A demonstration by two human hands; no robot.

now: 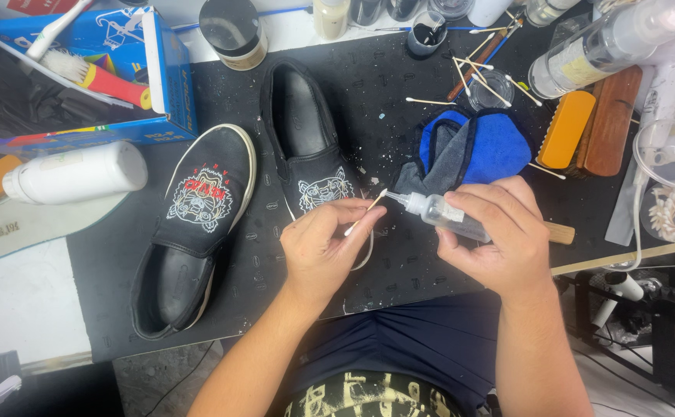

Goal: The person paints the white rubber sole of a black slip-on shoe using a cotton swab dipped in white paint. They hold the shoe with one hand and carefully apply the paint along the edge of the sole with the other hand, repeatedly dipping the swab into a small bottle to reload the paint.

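Observation:
My left hand (323, 241) pinches a white cotton swab (367, 211), its tip raised toward the nozzle of a small clear squeeze bottle (439, 212). My right hand (502, 235) grips that bottle, tilted with its nozzle pointing left at the swab tip. Just beyond my left hand lie two black slip-on shoes with embroidered animal faces: one (194, 224) at the left with its toe pointing away, the other (306, 143) in the middle with its toe toward me. A blue and grey cloth (472, 147) lies behind the bottle.
A black mat (384, 93) covers the table. A white bottle (75, 174) lies at the left before a blue box (82, 69) holding brushes. Loose cotton swabs (480, 73), jars, a spray bottle (607, 46), wooden brushes (592, 123) and a swab container (673, 185) crowd the right.

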